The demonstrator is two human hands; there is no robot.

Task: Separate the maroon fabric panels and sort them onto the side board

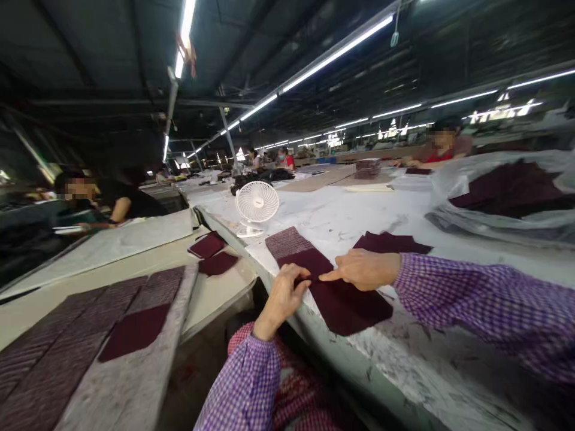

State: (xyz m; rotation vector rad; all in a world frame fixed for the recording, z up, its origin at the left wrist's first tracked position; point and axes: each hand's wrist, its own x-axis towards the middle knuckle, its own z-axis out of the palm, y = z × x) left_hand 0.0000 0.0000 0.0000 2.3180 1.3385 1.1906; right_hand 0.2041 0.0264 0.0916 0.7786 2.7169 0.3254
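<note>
Cloth lay slanting far left to near right on the bench, its far part pinched in our left hand, our right hand's forefinger touching just right, its grip unclear.

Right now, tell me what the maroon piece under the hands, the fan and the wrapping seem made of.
Maroon piece: probably cloth, matte, showing no shine. Fan: likely smooth plastic, given its even white ribs. Wrapping: seemingly thin plastic film, wrinkled, glossy, see-through.
</note>
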